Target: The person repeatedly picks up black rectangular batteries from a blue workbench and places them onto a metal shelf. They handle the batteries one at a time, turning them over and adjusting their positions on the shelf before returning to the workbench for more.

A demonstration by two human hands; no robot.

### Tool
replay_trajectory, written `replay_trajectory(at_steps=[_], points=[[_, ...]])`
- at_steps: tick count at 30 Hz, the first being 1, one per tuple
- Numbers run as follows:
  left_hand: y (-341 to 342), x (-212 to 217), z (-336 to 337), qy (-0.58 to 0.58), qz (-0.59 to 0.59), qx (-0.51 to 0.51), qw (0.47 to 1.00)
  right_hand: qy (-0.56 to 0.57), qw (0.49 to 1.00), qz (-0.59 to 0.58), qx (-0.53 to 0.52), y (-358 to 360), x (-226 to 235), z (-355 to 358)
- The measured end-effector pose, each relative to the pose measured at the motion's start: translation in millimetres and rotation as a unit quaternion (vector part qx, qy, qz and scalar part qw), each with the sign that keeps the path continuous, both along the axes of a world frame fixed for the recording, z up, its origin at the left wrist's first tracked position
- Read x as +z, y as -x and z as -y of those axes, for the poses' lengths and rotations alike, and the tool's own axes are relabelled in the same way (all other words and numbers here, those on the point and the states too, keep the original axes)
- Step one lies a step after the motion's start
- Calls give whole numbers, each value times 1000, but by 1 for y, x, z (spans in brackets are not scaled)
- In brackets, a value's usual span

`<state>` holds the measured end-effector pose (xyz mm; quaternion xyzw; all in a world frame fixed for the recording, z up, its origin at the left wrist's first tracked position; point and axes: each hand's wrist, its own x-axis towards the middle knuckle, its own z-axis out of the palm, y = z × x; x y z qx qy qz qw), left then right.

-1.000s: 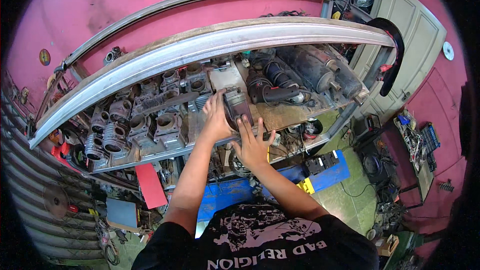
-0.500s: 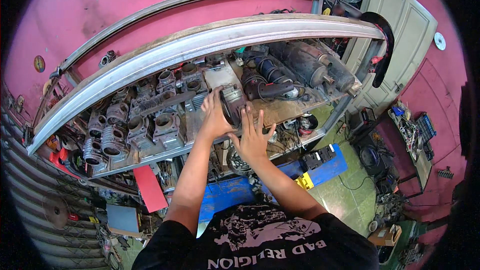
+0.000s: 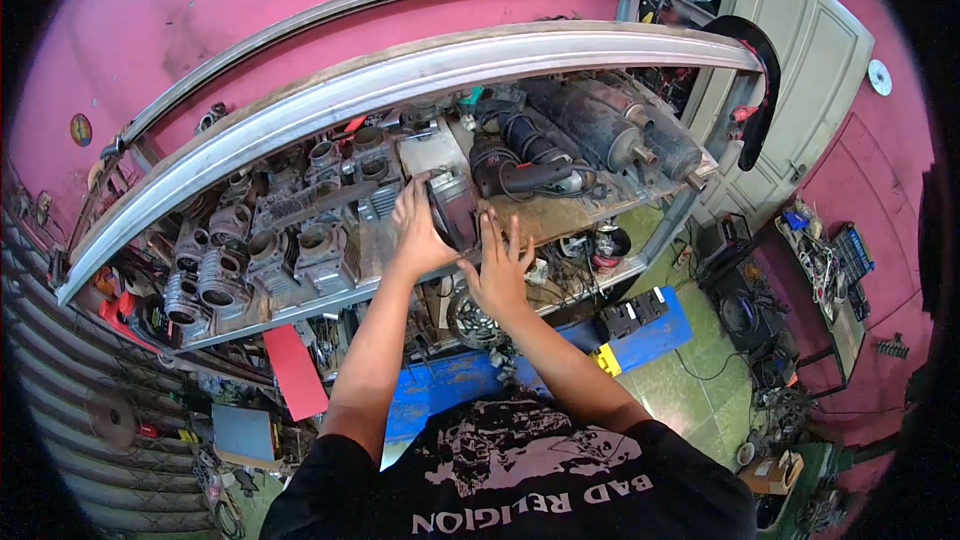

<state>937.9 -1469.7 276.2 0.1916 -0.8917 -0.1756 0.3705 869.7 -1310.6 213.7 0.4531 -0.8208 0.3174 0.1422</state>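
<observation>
My left hand (image 3: 417, 240) wraps the near left side of a dark brown, boxy metal part (image 3: 458, 215) with a lighter grey, ribbed far edge. The part rests on or just over the shelf; which of these I cannot tell. My right hand (image 3: 498, 275) lies against its near right side, fingers stretched and spread. The thumbs come close together at the near edge, and the part's underside is hidden. Just beyond it lies a pale flat plate (image 3: 432, 152). To its right is a dark angle grinder (image 3: 530, 178) with a coiled cable.
Several engine cylinders (image 3: 325, 250) crowd the shelf's left side. Dark canisters (image 3: 590, 130) lie at the far right. A grey metal rail (image 3: 420, 65) spans above the shelf. Below are a blue board (image 3: 440, 395), a red panel (image 3: 295, 370) and a dark battery-like case (image 3: 632, 312).
The whole view has shifted slightly, so the shelf sits a little further left. My hands keep their places at the part; the right fingers are slightly less spread.
</observation>
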Motion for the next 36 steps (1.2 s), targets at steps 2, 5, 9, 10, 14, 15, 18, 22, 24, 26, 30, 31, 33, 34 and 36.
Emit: replay_trajectory(at_steps=[2, 5, 9, 10, 14, 15, 18, 22, 24, 26, 30, 31, 33, 34, 36], points=[[4, -3, -1, 11, -12, 7, 1000, 14, 1000, 13, 20, 10, 4, 2], [11, 0, -5, 17, -11, 37, 999, -8, 1000, -1, 24, 23, 15, -3], [23, 2, -5, -55, -7, 66, 996, 58, 996, -30, 56, 37, 35, -8], [25, -2, -4, -78, -18, 64, 995, 65, 996, -35, 59, 38, 42, -7], [32, -30, 4, -88, -71, 45, 993, 86, 993, -30, 78, 45, 49, -1], [33, -34, 10, -110, -69, 55, 990, 114, 990, -46, 69, 46, 51, 5], [35, -30, 22, -176, -57, 99, 978, 129, 987, -66, 75, 53, 61, 18], [32, -23, 36, -365, -175, 5, 914, 190, 972, -129, 55, 56, 47, 39], [28, -20, 37, -339, -194, 37, 920, 197, 972, -125, 41, 53, 48, 51], [16, -18, 40, -170, -105, 63, 978, 187, 976, -111, 26, 52, 48, 59], [-12, 19, 13, 38, 27, -27, 999, 190, 977, -95, 24, 60, 48, 63], [-12, 28, 4, 50, 65, -5, 997, 189, 978, -88, 22, 62, 49, 61], [-10, 36, -9, 75, 104, 28, 991, 205, 976, -69, 15, 59, 50, 60], [-7, 34, -6, 77, 108, 39, 990, 212, 975, -59, 10, 59, 48, 59], [-2, 28, 1, 84, 113, 64, 988, 197, 978, -59, 26, 54, 42, 52]])
